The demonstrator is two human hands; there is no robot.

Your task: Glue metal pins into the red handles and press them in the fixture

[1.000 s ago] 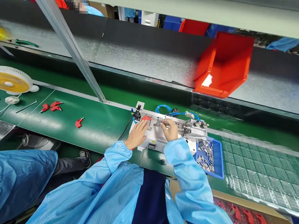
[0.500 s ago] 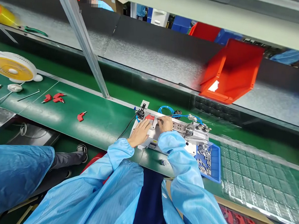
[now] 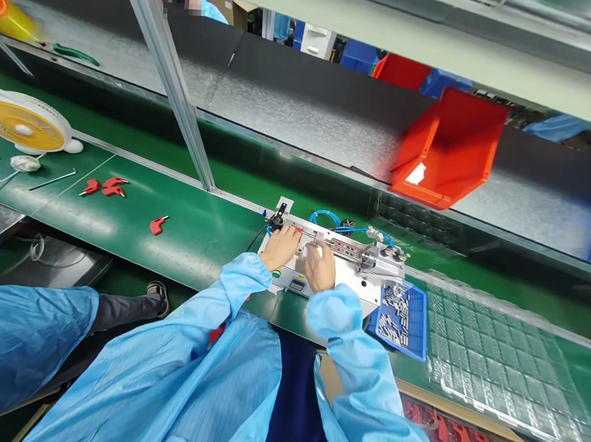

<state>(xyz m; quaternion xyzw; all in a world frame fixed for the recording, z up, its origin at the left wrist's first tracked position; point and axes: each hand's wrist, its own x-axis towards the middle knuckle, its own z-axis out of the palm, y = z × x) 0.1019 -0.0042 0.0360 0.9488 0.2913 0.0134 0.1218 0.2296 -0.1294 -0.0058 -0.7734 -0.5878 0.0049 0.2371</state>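
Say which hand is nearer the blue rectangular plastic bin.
Right. The right hand is left of the bin, over the silver metal fixture; the left hand is farther left.

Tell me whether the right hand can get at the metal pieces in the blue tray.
Probably yes: the right hand is over the metal fixture, and the open blue tray sits by the fixture's right end, its metal pieces largely exposed, with neither sleeve across them.

A green workbench [image 3: 204,245] carries a metal pneumatic fixture [image 3: 345,271], blue plastic bin [image 3: 422,322], clear blister trays [image 3: 497,367], red angled pieces [image 3: 158,225], bent rod [image 3: 52,180] and fan [image 3: 25,128]
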